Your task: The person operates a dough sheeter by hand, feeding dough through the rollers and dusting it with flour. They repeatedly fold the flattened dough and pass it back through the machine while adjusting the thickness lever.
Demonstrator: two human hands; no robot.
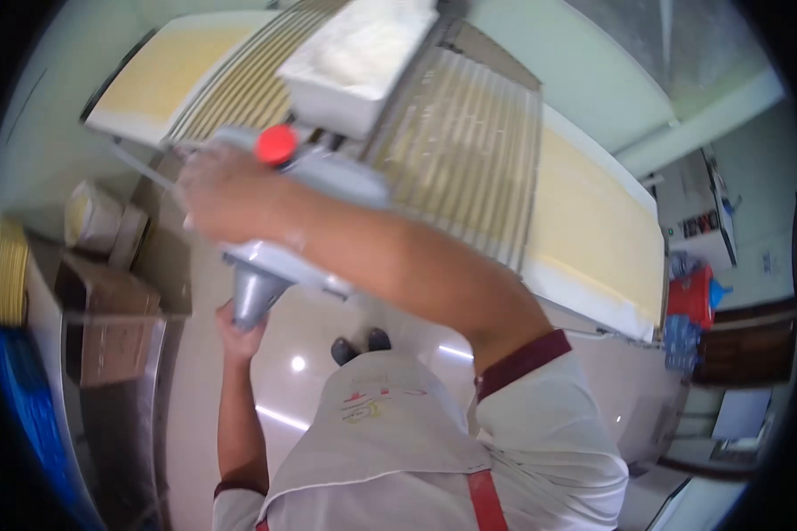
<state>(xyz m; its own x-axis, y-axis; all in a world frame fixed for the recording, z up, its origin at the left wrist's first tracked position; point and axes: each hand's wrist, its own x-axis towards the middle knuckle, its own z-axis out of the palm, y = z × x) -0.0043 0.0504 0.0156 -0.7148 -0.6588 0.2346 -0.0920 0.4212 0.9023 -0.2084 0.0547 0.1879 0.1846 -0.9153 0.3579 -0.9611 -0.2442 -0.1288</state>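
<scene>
A person's right hand (226, 195) (blurred, its grip impossible to tell) reaches over the front of the belted machine (341, 177), near a red button (276, 145). Below, the left hand (240, 336) touches a grey cone (259, 295), perhaps for support; how far its fingers close is hidden. A white tub (328, 103) of powder sits between slatted guards (469, 150), seemingly within easy reach. The right forearm (372, 237) screens part of the housing; a cardboard box (119, 341) stands at left.
</scene>
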